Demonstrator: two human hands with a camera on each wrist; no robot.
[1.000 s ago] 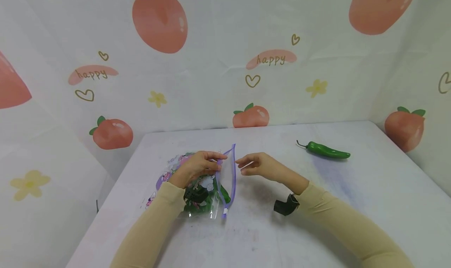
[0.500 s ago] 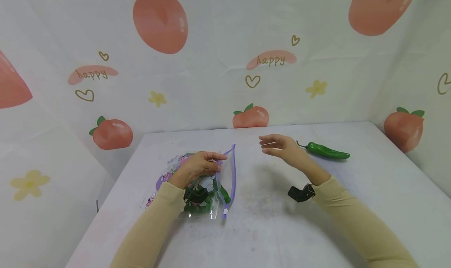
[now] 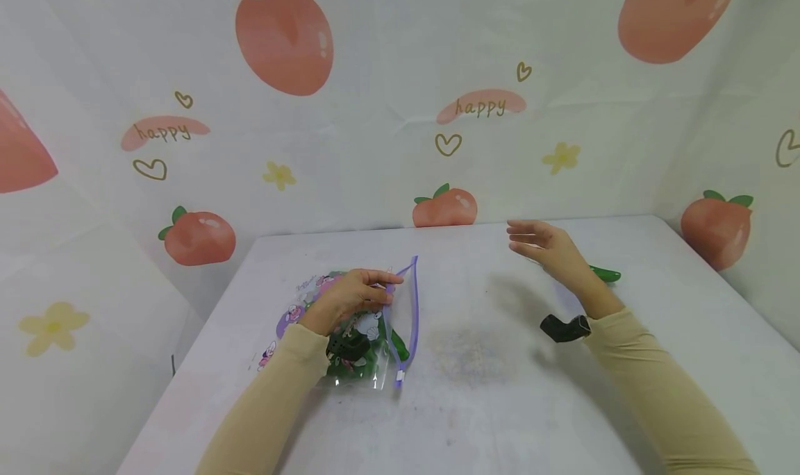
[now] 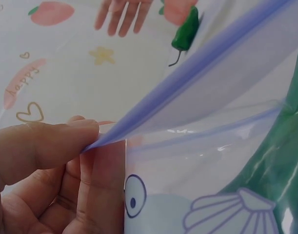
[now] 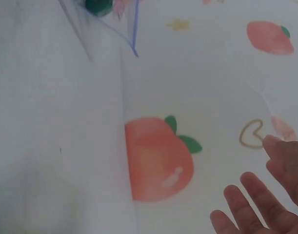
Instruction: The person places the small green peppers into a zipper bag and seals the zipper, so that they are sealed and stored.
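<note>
My left hand (image 3: 350, 296) pinches the purple rim of a clear zip bag (image 4: 183, 85) between thumb and fingers, and the bag's mouth gapes. Inside the bag, which lies on the left half of the table with cartoon prints on it, are green peppers (image 3: 398, 344), partly covered by the hand and prints. My right hand (image 3: 553, 249) is raised in the air with nothing in it, its fingers extended, as the right wrist view also shows. From the head view it hides most of a long green chili pepper (image 3: 606, 274); the left wrist view shows this pepper's stem end.
The white table (image 3: 462, 419) runs back to a cloth backdrop (image 3: 375, 142) printed with peaches, hearts and flowers. A white slider (image 3: 401, 376) sits at the near end of the bag's purple zip. Black camera mounts (image 3: 564, 328) are worn at both wrists.
My right hand has moved from beside the bag's mouth to the right and away from me, up to the loose chili pepper. The left hand and the bag have stayed put.
</note>
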